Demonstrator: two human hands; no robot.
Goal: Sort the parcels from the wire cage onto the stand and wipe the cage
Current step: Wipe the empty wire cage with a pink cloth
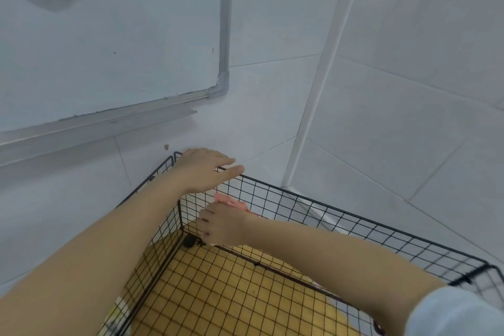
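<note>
**Cloth at the far corner, long back wall running off to the right**

Head view: the wire cage (354,215) stands in the corner of a tiled wall (395,103), below a whiteboard (109,35). No parcels show in the part of it that is visible; only a yellow surface (218,294) appears through the bottom mesh, so the sorting looks done and the wiping looks like the step in hand.

The left hand (204,169) lies on the top rim at the far left corner, fingers straight and flat along the wire and gripping nothing; it seems to steady the frame. The right hand (221,224) is inside the cage, just below and slightly right of the left, with its fingers closed round a pink cloth (231,202) that is pressed against the back mesh close to the corner post.

The relation that matters is that the cloth sits at the left end of the back wall, and that wall's long axis runs away to the right and towards the person. The unwiped length therefore probably lies on the right hand's own side, and that hand is the nearer one. A stroke along the wire would go rightwards, away from the bracing hand
</note>
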